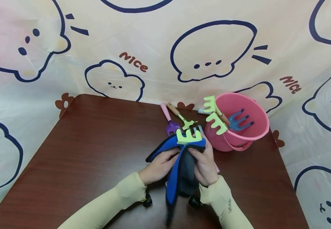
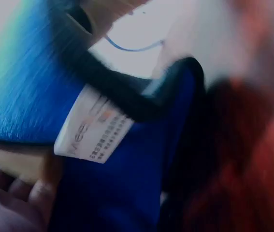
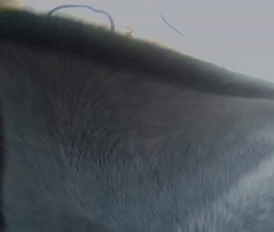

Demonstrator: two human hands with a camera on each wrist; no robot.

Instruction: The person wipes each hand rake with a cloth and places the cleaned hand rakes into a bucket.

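A blue cloth [image 1: 174,184] with black edging and a fuzzy grey side [image 3: 127,145] hangs folded between both hands. The left wrist view shows a white printed label [image 2: 95,128] on it. My left hand [image 1: 159,165] grips the cloth from the left, its fingertips hidden under a flap. My right hand [image 1: 206,165] holds the cloth from the right, thumb over its upper edge. A light green toy rake head [image 1: 189,137] stands out above the cloth, teeth upward; its handle is hidden, so which hand bears it I cannot tell.
At the back right stands a pink bucket [image 1: 225,143] with a blue toy fork [image 1: 239,121] and green rakes [image 1: 217,123] at its rim. A purple toy shovel [image 1: 172,127] and a small green rake [image 1: 186,123] lie beyond the hands on the brown table [image 1: 82,152].
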